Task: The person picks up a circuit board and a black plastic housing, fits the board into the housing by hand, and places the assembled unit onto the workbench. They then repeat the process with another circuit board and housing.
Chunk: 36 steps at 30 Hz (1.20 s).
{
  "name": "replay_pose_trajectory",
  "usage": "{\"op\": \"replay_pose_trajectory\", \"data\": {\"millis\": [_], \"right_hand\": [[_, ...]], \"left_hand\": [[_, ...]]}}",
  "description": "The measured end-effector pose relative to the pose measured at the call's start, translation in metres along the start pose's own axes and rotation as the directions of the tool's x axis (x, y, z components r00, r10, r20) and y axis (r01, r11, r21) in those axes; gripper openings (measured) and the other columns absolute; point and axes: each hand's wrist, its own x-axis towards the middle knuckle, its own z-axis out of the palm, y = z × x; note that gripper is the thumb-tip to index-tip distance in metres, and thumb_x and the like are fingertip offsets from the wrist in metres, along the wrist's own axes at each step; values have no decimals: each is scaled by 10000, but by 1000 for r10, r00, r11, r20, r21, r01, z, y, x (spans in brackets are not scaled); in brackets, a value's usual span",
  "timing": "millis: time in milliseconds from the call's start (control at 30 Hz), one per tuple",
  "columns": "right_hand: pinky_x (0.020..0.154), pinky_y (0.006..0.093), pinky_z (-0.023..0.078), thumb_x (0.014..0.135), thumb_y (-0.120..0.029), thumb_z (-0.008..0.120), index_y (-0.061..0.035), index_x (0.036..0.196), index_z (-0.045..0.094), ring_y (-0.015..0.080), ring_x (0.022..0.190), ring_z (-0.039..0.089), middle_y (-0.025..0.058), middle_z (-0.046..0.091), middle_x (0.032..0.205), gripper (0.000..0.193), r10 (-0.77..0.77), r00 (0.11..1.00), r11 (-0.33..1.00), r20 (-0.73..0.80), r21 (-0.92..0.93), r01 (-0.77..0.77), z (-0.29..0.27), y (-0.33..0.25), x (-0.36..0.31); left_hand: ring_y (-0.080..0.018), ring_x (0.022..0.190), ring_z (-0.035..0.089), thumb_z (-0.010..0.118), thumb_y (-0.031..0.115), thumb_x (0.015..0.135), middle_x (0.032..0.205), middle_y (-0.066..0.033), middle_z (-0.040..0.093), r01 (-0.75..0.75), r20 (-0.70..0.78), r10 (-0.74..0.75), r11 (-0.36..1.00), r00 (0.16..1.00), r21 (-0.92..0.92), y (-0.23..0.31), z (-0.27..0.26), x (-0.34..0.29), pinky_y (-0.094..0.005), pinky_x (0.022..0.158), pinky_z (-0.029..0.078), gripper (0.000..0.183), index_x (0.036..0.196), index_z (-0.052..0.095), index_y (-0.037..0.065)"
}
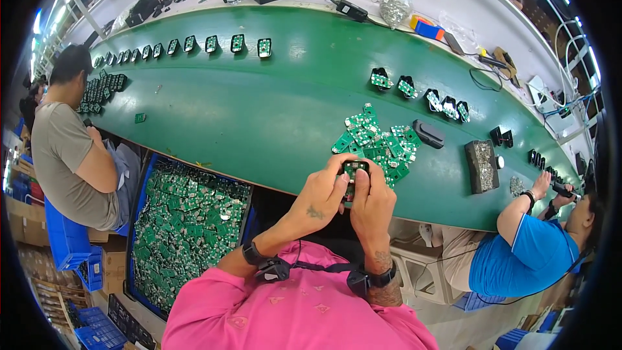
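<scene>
In front of my chest, just over the near table edge, both hands grip a small black plastic housing (350,189) with a green circuit board in it. My left hand (319,193) wraps its left side. My right hand (374,207) is closed around the right side, both thumbs pressing on top. Just beyond lies a loose pile of green circuit boards (369,135). A closed black case (429,134) rests beside that pile. Farther right, several black housings (407,87) stand in a row with boards tilted in them.
A blue-edged crate (249,198) full of circuit boards stands at my left. One co-worker (61,149) sits far left, another (525,253) at the right. More housings (212,44) line the table's far left. A dark speckled block (481,166) stands on the right.
</scene>
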Motion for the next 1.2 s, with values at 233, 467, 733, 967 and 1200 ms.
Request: {"op": "replay_pose_trajectory", "data": {"millis": [233, 467, 733, 967, 1200], "right_hand": [[587, 388, 497, 1036, -204, 504, -9, 1295, 590, 315, 663, 672, 205, 670, 821, 336, 85, 993, 980, 78, 171, -98, 6, -3, -1], [597, 372, 507, 1010, -173, 525, -24, 1358, 575, 273, 629, 662, 185, 678, 794, 382, 126, 992, 956, 23, 263, -128, 31, 10, 10], [601, 422, 506, 919, -162, 663, 6, 1196, 611, 326, 657, 633, 147, 638, 816, 328, -193, 968, 981, 158, -5, 196, 66, 48, -16], [582, 391, 517, 876, -128, 681, -48, 957, 642, 281, 683, 640, 97, 599, 770, 120, -266, 941, 961, 209, -20, 276, 76, 54, -23], [571, 398, 515, 865, -132, 700, -46, 926, 658, 293, 652, 637, 101, 609, 749, 113, -228, 947, 971, 226, -15, 237, 76, 59, -21]], "left_hand": [[-150, 590, 623, 443, 106, 1017, 876, -113, 645, -134, -109, 149, 982, 983, 133, -1, 1, 1, -300, 552, 528, 325, 1324, 497, 17], [-193, 607, 665, 442, 116, 1000, 828, -138, 660, -209, -172, 279, 918, 945, 338, -27, -5, 21, -333, 559, 557, 315, 1294, 532, 43], [-212, 512, 663, 442, 103, 1007, 922, -173, 666, -28, -270, 106, 960, 957, 278, -97, -136, 236, -330, 438, 526, 313, 1305, 493, 24], [-422, 846, 697, 474, 133, 946, 1002, -240, 689, 148, -314, 385, 403, 868, 903, -137, -209, 307, -517, 695, 559, 362, 1296, 525, 55], [-423, 1330, 455, 767, 471, 738, 1482, -212, 437, -265, 53, 354, 586, 934, 766, -91, -67, 294, -525, 1103, 372, 957, 1490, 367, 36]]}}
